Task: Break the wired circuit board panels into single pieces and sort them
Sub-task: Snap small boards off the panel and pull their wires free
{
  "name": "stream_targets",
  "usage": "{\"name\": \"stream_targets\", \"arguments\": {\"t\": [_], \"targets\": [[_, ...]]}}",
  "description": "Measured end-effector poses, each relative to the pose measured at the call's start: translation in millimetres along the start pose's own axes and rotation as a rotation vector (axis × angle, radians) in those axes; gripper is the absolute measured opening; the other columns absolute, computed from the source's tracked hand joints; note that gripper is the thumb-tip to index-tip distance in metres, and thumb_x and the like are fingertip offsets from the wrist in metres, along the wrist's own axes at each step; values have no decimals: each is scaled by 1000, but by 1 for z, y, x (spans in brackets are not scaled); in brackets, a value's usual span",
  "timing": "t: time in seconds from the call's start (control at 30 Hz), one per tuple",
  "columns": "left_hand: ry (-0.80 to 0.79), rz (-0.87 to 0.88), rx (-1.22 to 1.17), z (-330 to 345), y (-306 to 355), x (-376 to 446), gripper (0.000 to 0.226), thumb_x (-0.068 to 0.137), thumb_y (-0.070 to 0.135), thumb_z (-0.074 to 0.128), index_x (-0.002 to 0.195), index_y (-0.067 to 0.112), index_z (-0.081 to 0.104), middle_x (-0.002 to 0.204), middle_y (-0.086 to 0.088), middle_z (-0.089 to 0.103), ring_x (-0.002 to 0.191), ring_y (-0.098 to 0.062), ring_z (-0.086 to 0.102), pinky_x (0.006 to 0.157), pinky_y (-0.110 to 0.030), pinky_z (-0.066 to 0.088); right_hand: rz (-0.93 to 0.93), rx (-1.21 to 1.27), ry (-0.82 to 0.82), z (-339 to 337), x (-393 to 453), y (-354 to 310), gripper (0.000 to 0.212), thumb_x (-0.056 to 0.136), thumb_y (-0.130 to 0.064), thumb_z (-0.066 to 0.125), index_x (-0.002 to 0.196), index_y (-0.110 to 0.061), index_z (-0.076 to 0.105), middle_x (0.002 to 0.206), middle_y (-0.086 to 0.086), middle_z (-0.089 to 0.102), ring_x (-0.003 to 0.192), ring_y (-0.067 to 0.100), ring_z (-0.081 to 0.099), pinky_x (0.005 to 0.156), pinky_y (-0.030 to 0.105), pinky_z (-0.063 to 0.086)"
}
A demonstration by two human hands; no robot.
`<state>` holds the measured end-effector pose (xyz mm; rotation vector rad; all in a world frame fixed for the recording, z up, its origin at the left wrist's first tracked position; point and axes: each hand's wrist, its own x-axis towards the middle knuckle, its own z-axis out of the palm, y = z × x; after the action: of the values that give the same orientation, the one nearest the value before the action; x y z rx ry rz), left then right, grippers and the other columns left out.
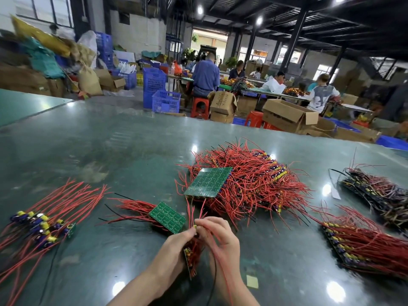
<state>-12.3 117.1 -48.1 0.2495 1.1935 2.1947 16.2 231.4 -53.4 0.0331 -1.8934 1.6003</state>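
Both my bare forearms came up from the bottom edge and met near the middle, wrists angled in toward each other. My left hand [176,244] was turned palm-in, fingers curled around a strip of wired board [189,259] held on edge, thumb pressed up at its top. My right hand [217,234] sat just beside it, touching at the fingertips, with thumb and forefinger pinching the strip's top end and the other fingers loosely bent.
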Motion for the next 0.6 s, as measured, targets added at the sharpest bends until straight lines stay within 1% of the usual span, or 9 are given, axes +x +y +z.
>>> {"name": "stream_targets", "arguments": {"t": [0.07, 0.17, 0.23, 0.3, 0.33, 0.4, 0.47, 0.53, 0.6], "targets": [[-2, 17, 38, -2, 0, 1, 20, 81, 24, 60, 79, 10, 74, 71, -5, 62, 61, -13, 58, 56, -25, 44, -109, -131, -3, -3, 2, -3, 20, 79, -25, 70, 95, -37, 74, 95, -17, 66, 90, 12, 62, 79, 26, 51], [-4, 2, 53, -7, 0, 3, 13, 75, 20, 65, 77, 11, 74, 68, -4, 59, 57, -12, 54, 55, -27, 41, -264, -249, 7, -8, 7, -2, 20, 76, -17, 72, 94, -25, 77, 88, -16, 70, 87, 7, 59, 78, 18, 48], [-18, -9, 96, -9, 0, 4, 10, 74, 18, 68, 77, 12, 74, 68, -3, 58, 57, -12, 54, 53, -27, 44, -255, -246, 0, -10, 9, -3, 18, 76, -13, 72, 92, -19, 77, 87, -15, 71, 86, 7, 59, 77, 18, 49], [0, 10, 155, -12, -2, 7, 6, 78, 14, 72, 83, 10, 73, 68, -3, 56, 57, -13, 50, 52, -25, 44, -225, -206, -27, -14, 11, -5, 13, 77, -11, 70, 87, -18, 77, 85, -14, 71, 85, 8, 60, 77, 19, 48], [14, 32, 220, -13, -2, 7, 7, 81, 13, 72, 86, 8, 71, 68, -3, 54, 57, -14, 48, 52, -23, 42, -231, -215, -42, -16, 13, -6, 12, 78, -10, 69, 84, -18, 77, 84, -13, 71, 85, 8, 61, 77, 18, 48], [27, 97, 419, -16, -1, 7, 12, 81, 18, 65, 87, 9, 68, 69, -4, 49, 59, -13, 44, 53, -19, 36, -233, -246, -87, -21, 17, -9, 11, 78, -9, 69, 80, -18, 76, 82, -12, 72, 84, 7, 63, 78, 19, 48], [19, 159, 560, -17, 0, 8, 14, 77, 26, 61, 83, 16, 69, 69, 0, 49, 62, -10, 44, 56, -18, 35, -149, -209, -112, -24, 20, -10, 14, 79, -3, 70, 76, -16, 76, 80, -7, 73, 81, 6, 65, 77, 18, 48], [-4, 201, 637, -18, 1, 8, 14, 77, 27, 62, 84, 21, 73, 74, 3, 59, 71, -5, 53, 68, -17, 40, 69, -66, -117, -24, 22, -14, 22, 81, 5, 68, 72, -15, 74, 76, -1, 74, 75, 5, 66, 72, 16, 49], [-53, 235, 719, -20, 2, 9, 13, 82, 20, 63, 86, 20, 75, 86, 4, 67, 85, -2, 60, 80, -16, 42, 248, -16, -153, -28, 25, -17, 24, 84, 2, 65, 71, -16, 74, 72, -4, 73, 69, 0, 64, 67, 12, 46]]}}
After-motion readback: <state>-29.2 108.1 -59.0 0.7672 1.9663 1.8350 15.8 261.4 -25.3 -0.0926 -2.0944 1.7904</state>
